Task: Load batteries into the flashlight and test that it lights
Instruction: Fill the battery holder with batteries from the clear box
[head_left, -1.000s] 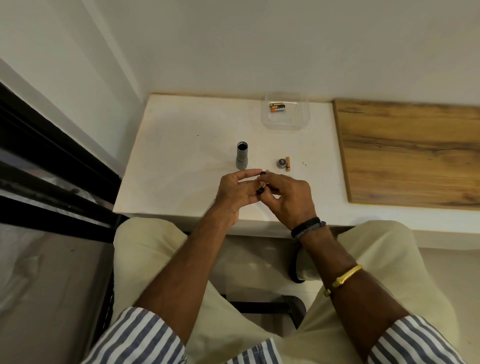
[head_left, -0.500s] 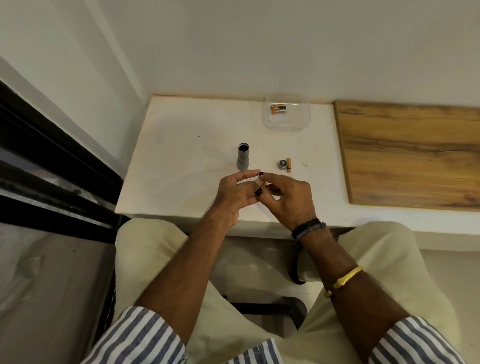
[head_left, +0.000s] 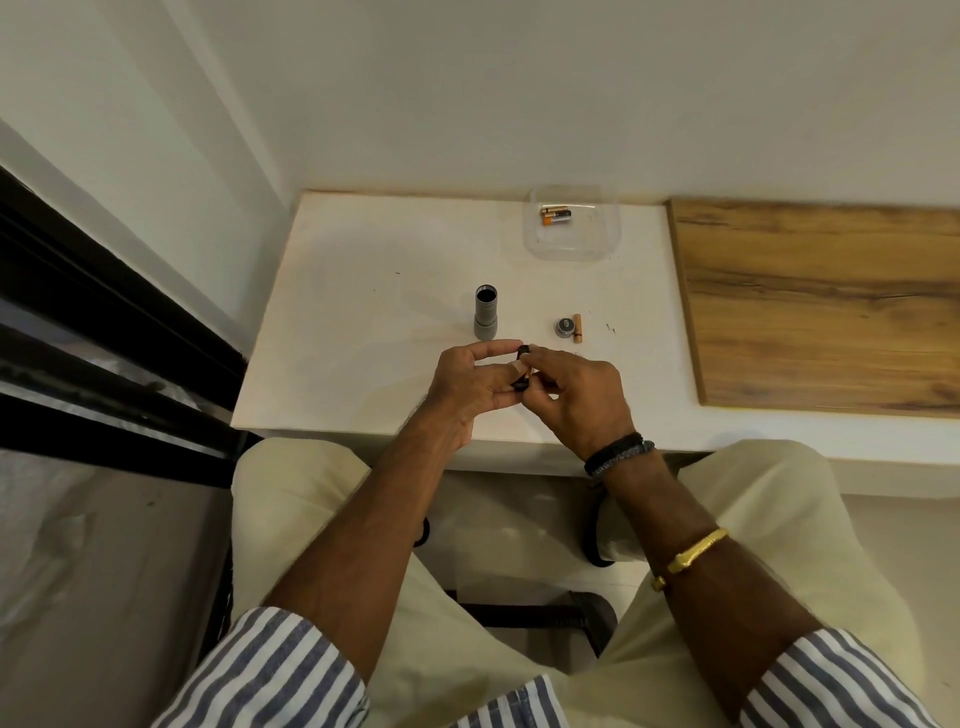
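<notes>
A seated person works over the near edge of a white table (head_left: 363, 291), both hands meeting around a small black battery holder (head_left: 520, 384). The left hand (head_left: 467, 387) grips the holder from its left side, index finger stretched across the top end and thumb curled beneath the bottom end. The right hand (head_left: 582, 395) closes in from the right, its curled fingertips pinching the same piece, so the holder sits upright between the two grips, mostly hidden by fingers. A sliver of tan shows between the fingertips; it is too small to tell what it is. Just beyond the left hand's index finger, the grey flashlight body (head_left: 485, 313) stands upright on the table, its dark open end facing up, untouched. Beyond the right hand and to the flashlight body's right, the round tail cap (head_left: 564, 327) lies on the table with a loose battery (head_left: 577, 328) just beside it. Near the wall at the far edge, a clear plastic container (head_left: 597, 244) holds two more batteries (head_left: 556, 215) lying side by side. A wooden board (head_left: 821, 306) covers the table's right side. The right forearm carries dark wristbands (head_left: 618, 453) and a gold bracelet (head_left: 691, 555).
</notes>
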